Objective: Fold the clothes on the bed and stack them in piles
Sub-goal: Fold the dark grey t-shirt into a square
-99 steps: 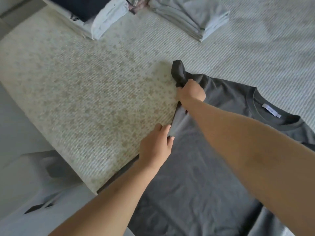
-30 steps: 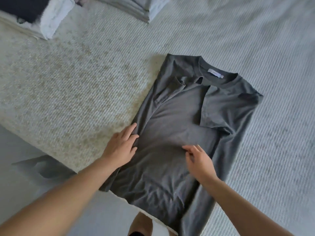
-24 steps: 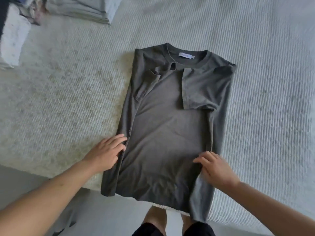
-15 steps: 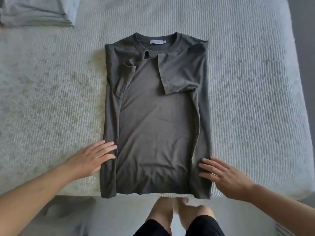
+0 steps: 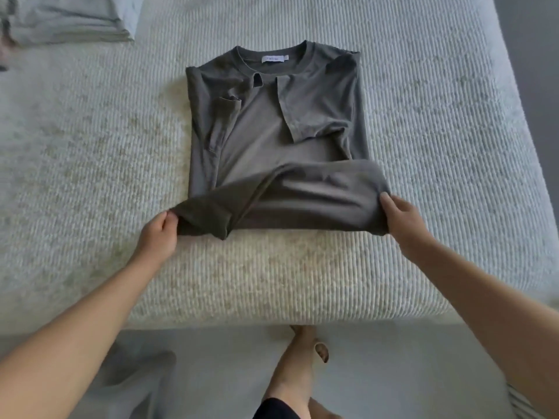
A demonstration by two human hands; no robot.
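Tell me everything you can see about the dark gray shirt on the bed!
The dark gray T-shirt looks like soft knit cloth with a round ribbed collar and a small white label inside the neck. It lies flat on the ribbed bed cover, collar pointing away from the person. Both sides and short sleeves are folded in over the middle. Its bottom end is lifted and being rolled toward the collar, with the left hand pinching one corner and the right hand gripping the other.

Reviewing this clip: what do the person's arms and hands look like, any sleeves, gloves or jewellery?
Both forearms are bare, with no sleeves in view. The left hand and right hand wear no gloves; no rings, watch or bracelets show. No markings are visible on either arm.
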